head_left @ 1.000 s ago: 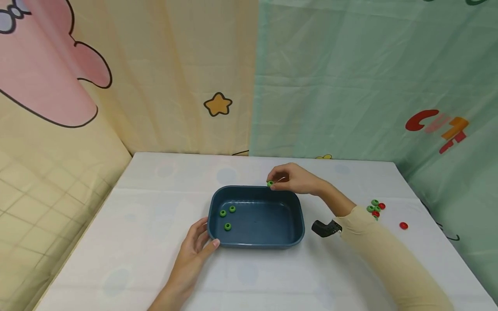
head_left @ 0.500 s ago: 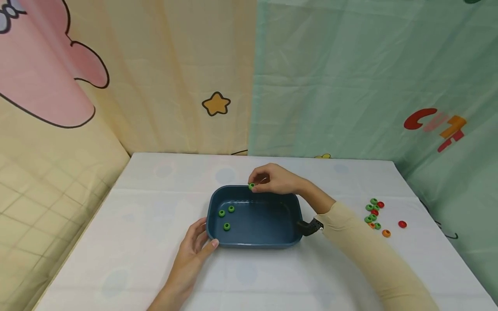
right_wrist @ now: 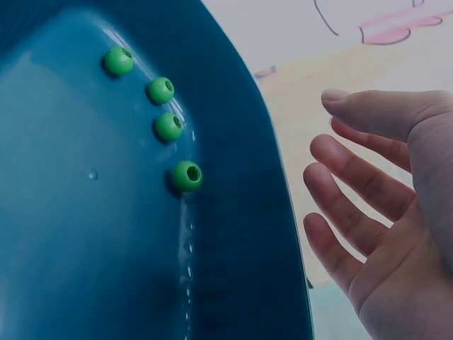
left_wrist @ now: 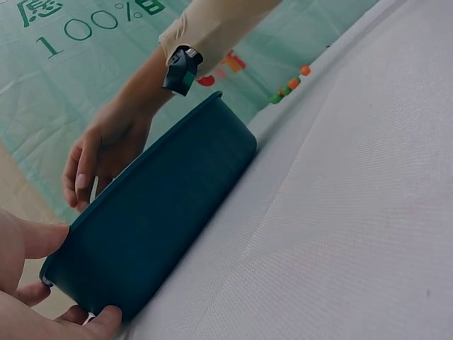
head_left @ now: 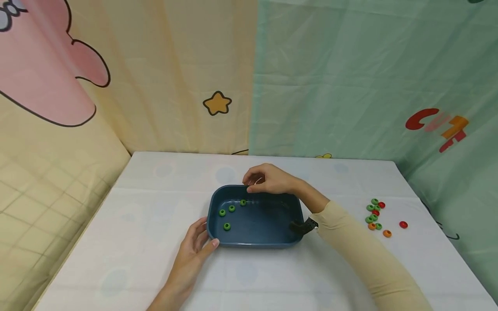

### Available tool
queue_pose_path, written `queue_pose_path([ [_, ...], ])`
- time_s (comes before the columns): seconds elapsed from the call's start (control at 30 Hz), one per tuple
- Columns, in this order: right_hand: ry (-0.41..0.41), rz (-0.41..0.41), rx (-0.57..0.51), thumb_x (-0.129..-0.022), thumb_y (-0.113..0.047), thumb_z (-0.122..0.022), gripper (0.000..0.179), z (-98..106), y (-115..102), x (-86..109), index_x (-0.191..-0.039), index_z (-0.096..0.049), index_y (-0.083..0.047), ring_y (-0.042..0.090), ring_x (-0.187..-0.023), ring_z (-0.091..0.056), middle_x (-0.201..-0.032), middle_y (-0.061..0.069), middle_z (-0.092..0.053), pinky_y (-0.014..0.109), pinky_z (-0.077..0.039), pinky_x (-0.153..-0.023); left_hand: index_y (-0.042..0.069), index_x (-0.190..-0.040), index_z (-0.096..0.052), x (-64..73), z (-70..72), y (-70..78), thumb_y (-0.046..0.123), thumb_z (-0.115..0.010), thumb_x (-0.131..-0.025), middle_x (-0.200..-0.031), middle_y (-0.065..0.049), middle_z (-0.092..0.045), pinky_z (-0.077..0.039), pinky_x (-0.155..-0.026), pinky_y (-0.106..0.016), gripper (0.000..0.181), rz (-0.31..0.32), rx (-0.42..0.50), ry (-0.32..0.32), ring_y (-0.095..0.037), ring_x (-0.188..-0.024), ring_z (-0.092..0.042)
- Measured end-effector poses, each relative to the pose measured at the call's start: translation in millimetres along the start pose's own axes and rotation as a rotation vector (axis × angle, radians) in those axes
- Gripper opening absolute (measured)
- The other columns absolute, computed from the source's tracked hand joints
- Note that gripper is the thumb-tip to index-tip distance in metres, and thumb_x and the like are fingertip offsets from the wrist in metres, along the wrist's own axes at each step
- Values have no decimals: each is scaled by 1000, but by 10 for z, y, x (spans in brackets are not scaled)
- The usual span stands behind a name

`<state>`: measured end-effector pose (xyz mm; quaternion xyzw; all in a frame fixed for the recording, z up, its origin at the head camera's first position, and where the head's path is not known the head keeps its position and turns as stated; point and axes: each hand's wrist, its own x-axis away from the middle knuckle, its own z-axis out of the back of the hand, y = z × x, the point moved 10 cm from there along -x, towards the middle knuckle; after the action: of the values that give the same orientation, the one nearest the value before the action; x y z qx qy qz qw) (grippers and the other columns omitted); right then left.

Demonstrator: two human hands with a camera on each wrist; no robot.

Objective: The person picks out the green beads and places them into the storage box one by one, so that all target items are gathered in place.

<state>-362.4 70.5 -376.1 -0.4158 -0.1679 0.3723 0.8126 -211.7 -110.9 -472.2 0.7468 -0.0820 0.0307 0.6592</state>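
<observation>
Blue, glossy and deep-sided, the tray sits on the white-covered bench in front of me. My left grip is clamped on its left end. From the head I see my thumb at the near corner and my other fingers round the end; the left wrist view adds the smooth outer wall, with my thumb against the rim and a fingertip lower down. That wall hides the inside of the tray, which the other two views lay bare.

Four green beads lie in the tray, toward its far left. From the head they are small rings; the right wrist view brings out their round bodies and dark holes, strung along the edge of the tray floor.

My right grip hangs at the far rim. From the head my thumb overlaps that rim, and I cannot tell whether they touch; the right wrist view shows thumb and fingers apart, just outside the tray.

Only the head view gives the whole scatter at my right: green, red and orange loose beads, mostly bunched. The left wrist view catches a few beyond the tray, and green lettering on the cloth behind.
</observation>
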Motion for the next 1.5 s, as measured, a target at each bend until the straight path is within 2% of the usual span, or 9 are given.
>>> queue_pose_path([
  [0.33, 27, -42, -4, -96, -9, -74, 26, 116, 112, 174, -118, -70, 5, 22, -101, -68, -114, 21, -69, 44, -54, -96, 13, -158, -33, 2, -3, 15, 1, -69, -98, -158, -14, -36, -46, -100, -21, 71, 3, -5, 1, -31, -149, -31],
  [0.5, 42, -65, -12, -96, -10, -74, 24, 176, 170, 266, -117, -71, 1, 24, -102, -67, -115, 20, -68, 46, -54, -97, 12, -157, -33, -2, 19, -2, 2, -70, -97, -157, -14, -36, -46, -99, -21, 71, 5, -7, 5, -32, -149, -31],
  [0.63, 61, -96, -21, -97, -10, -74, 22, 240, 221, 363, -116, -71, -2, 24, -103, -67, -115, 19, -68, 43, -55, -96, 14, -156, -35, -8, 40, -17, 2, -70, -97, -156, -13, -38, -47, -99, -20, 70, 13, -1, 11, -30, -148, -34],
  [1.03, 128, -145, -42, -97, -9, -73, 22, 463, 378, 714, -118, -71, -4, 26, -109, -66, -120, 23, -66, 39, -55, -94, 13, -157, -34, 8, 55, 9, 2, -70, -97, -156, -13, -37, -46, -99, -19, 71, 3, -4, 9, -31, -148, -33],
  [1.33, 160, -180, -35, -97, -9, -74, 23, 623, 478, 1025, -118, -70, -3, 26, -105, -66, -117, 18, -67, 36, -55, -94, 15, -156, -34, -3, 43, 1, 4, -71, -97, -156, -12, -37, -46, -99, -19, 71, 7, -1, -1, -30, -148, -33],
  [1.5, 185, -201, 0, -96, -12, -76, 22, 746, 518, 1222, -117, -71, -5, 25, -105, -67, -115, 11, -69, 35, -55, -94, 14, -156, -35, -11, 10, -12, 3, -70, -97, -156, -12, -38, -46, -99, -20, 70, 12, 3, -15, -29, -148, -33],
])
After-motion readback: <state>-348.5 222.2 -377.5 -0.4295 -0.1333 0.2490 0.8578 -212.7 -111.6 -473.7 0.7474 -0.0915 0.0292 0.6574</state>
